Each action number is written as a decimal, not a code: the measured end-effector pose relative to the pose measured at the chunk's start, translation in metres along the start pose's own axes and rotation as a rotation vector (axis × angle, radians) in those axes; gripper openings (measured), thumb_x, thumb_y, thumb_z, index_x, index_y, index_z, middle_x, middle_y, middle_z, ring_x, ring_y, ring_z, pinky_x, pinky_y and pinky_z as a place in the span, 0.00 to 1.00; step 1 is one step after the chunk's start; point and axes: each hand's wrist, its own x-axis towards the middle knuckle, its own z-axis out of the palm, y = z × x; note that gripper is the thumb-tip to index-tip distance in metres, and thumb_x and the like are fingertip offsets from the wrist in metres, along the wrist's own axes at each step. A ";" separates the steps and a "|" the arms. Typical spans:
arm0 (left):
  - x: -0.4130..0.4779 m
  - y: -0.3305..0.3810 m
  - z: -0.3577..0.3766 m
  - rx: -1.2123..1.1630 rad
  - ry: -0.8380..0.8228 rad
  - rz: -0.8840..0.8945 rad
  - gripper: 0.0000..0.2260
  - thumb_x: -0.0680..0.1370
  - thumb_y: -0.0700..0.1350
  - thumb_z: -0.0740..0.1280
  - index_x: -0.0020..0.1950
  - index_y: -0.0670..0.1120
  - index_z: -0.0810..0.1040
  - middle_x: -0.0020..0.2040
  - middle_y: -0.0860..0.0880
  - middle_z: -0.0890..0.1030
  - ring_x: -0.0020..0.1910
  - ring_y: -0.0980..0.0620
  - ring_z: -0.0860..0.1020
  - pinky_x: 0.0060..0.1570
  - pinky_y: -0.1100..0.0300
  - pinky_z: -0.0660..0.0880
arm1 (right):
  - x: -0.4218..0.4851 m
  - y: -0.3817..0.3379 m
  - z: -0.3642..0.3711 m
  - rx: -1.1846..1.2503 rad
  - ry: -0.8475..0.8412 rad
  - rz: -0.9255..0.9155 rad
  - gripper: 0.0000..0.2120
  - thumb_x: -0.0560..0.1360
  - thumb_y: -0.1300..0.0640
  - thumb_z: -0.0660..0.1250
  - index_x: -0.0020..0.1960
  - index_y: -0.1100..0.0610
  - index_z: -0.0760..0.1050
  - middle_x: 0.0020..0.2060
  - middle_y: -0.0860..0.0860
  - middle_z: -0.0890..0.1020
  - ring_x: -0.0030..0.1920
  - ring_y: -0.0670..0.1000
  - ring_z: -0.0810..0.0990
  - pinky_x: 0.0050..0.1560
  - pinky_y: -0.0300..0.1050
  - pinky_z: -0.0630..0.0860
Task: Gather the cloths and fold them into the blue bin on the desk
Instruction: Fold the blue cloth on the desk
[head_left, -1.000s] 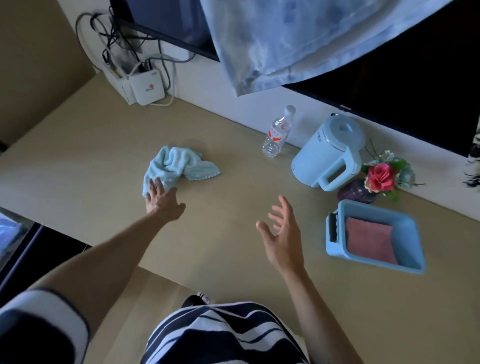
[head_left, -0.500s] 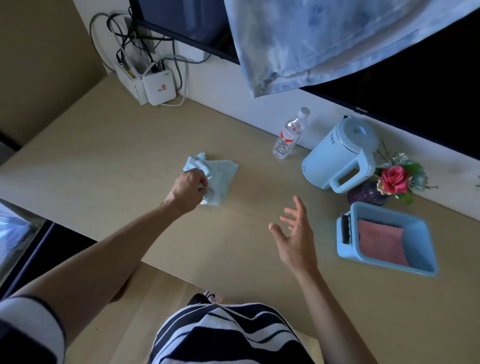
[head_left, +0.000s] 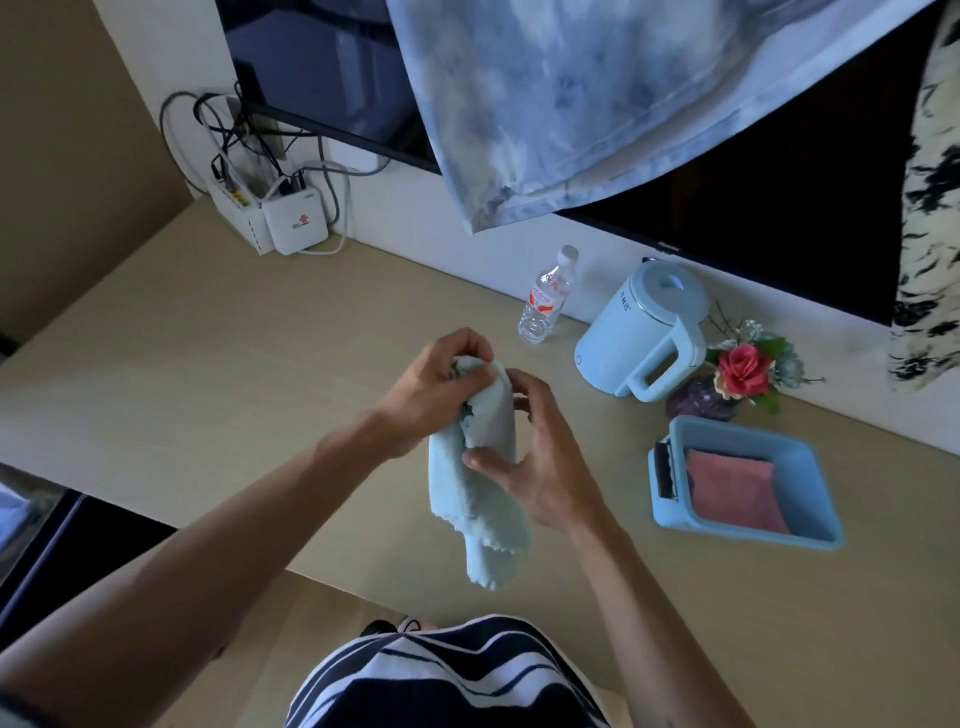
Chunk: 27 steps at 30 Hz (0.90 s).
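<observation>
A light blue cloth (head_left: 480, 499) hangs in the air above the desk's front middle. My left hand (head_left: 434, 384) grips its bunched top end. My right hand (head_left: 540, 457) pinches the cloth's edge just below, thumb against the fabric. The blue bin (head_left: 810, 462) sits on the desk to the right, with a folded pink cloth (head_left: 732, 491) lying flat inside it. A black object is clipped on the bin's left wall.
A light blue kettle (head_left: 641, 332), a water bottle (head_left: 545, 304) and a vase with a pink flower (head_left: 740, 369) stand along the wall behind the bin. A white router (head_left: 293, 221) with cables sits far left. A tie-dye sheet (head_left: 597, 104) hangs over a dark screen.
My left hand closed on the light blue cloth and lifted it off the desk toward the middle. My right hand came in and took hold of the cloth too.
</observation>
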 end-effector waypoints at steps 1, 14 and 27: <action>-0.002 0.003 0.005 -0.037 -0.002 -0.015 0.04 0.81 0.36 0.66 0.49 0.43 0.73 0.40 0.46 0.73 0.38 0.51 0.71 0.36 0.60 0.70 | -0.002 -0.004 -0.001 0.031 -0.010 0.007 0.42 0.63 0.46 0.79 0.72 0.45 0.63 0.65 0.41 0.73 0.65 0.41 0.74 0.64 0.46 0.75; 0.005 0.018 0.016 0.072 -0.086 -0.010 0.18 0.73 0.52 0.75 0.41 0.46 0.67 0.37 0.50 0.66 0.34 0.54 0.63 0.33 0.63 0.62 | 0.007 -0.003 -0.019 0.358 0.499 0.044 0.04 0.73 0.60 0.61 0.40 0.54 0.71 0.30 0.43 0.72 0.33 0.44 0.69 0.34 0.37 0.68; 0.000 0.011 0.021 0.602 -0.128 0.295 0.08 0.69 0.38 0.70 0.45 0.47 0.74 0.34 0.56 0.76 0.31 0.56 0.73 0.32 0.62 0.67 | 0.010 -0.007 -0.037 0.509 0.322 0.142 0.12 0.68 0.57 0.72 0.47 0.51 0.72 0.34 0.43 0.77 0.35 0.43 0.76 0.37 0.34 0.74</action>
